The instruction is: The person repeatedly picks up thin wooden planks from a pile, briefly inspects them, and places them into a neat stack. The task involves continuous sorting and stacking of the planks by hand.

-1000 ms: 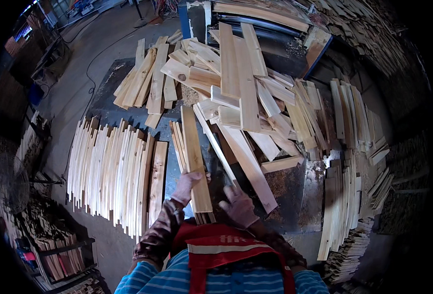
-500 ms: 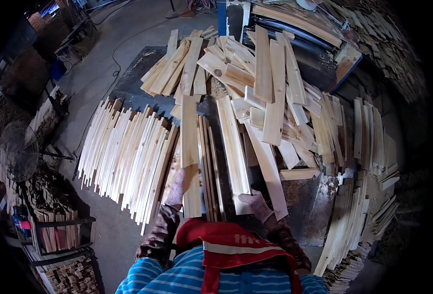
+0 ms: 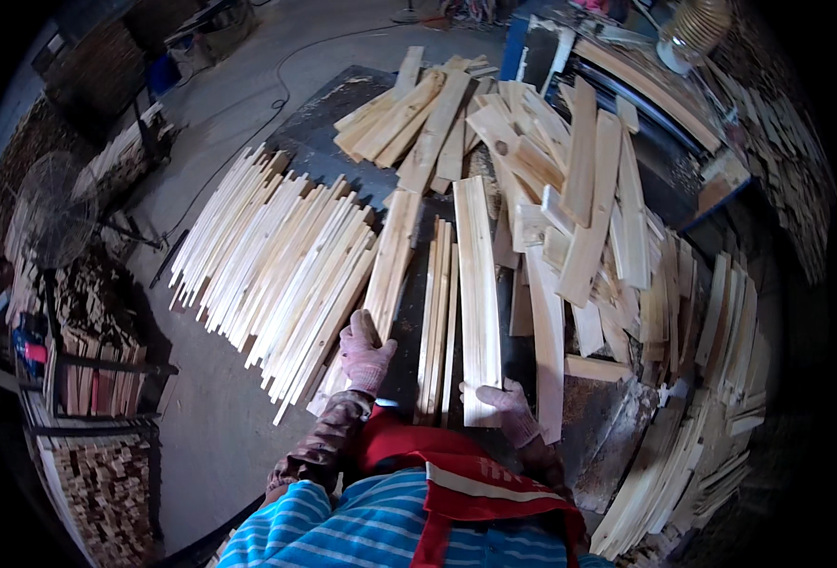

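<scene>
My left hand (image 3: 366, 358), in a pale knitted glove, is at the near end of a flat wooden board (image 3: 397, 251). Its fingers and thumb lie on either side of that end. My right hand (image 3: 510, 409), gloved alike, grips the near end of a long pale board (image 3: 478, 293), its fingers partly hidden. Between the hands, several narrow strips (image 3: 436, 322) lie on the dark tabletop. Left of my left hand is a wide row of thin wooden strips (image 3: 276, 275) set side by side. Another long board (image 3: 545, 341) lies just right of my right hand.
Loose boards (image 3: 594, 189) lie heaped at the far right, and more (image 3: 400, 114) lie at the far middle. A machine with a dark roller (image 3: 646, 118) stands behind. Stacked strips (image 3: 641, 473) line the right side; a fan (image 3: 54, 208) stands left.
My view has turned left. My left hand has moved up to the near end of the left board, which now slants against the row. The right hand still holds its board, now more upright in view.
</scene>
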The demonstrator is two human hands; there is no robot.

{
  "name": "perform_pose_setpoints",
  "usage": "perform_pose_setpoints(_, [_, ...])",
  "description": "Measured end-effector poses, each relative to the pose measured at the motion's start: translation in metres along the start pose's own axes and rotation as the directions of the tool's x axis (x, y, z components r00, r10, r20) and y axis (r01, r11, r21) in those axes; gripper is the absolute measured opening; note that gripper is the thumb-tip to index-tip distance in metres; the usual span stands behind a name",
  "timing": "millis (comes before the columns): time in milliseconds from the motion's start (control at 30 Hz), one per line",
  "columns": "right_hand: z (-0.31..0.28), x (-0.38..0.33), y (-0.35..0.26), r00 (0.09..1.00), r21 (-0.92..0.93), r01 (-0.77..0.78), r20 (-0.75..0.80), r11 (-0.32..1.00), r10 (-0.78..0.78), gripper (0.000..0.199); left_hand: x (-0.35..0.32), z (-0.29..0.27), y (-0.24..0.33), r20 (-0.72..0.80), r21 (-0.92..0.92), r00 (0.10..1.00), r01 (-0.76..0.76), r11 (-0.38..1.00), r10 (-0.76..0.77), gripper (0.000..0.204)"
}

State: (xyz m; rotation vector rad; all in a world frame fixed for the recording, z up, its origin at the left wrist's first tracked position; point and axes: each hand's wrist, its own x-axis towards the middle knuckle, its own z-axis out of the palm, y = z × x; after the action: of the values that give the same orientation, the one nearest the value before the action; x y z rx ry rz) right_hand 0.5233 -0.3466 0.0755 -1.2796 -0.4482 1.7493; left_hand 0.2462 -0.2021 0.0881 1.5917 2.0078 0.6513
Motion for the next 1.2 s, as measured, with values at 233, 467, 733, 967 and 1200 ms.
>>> perform_pose_setpoints(233, [0.036,-0.027,-0.038,1.0,-0.131,0.021,0.023,0.991,-0.019,0.04,-0.008,-0.015,0.022,-0.011,0.001,0.999,-0.041,0.999,0.041,0.083])
perform_pose_setpoints(467, [0.033,-0.015,-0.03,0.995,-0.142,0.094,0.029,0.985,-0.091,0.036,-0.007,-0.008,0.027,-0.017,-0.106,1.0,0.01,0.994,-0.012,0.084])
perform_pose_setpoints(733, [0.098,0.026,-0.04,0.944,-0.406,0.305,0.009,0.862,-0.33,0.048,0.018,0.006,0.073,0.738,-0.666,0.629,0.737,0.117,0.244,0.061])
perform_pose_setpoints(967, [0.086,-0.014,-0.081,0.96,-0.103,0.275,0.089,0.956,-0.267,0.05,0.02,-0.025,0.091,0.794,-0.419,0.438,0.897,-0.141,0.422,0.058])
perform_pose_setpoints(1200, [0.093,-0.026,-0.091,0.963,-0.305,0.265,0.047,0.915,-0.264,0.046,0.044,0.009,0.077,0.53,-0.209,0.382,0.924,-0.321,0.757,0.056])
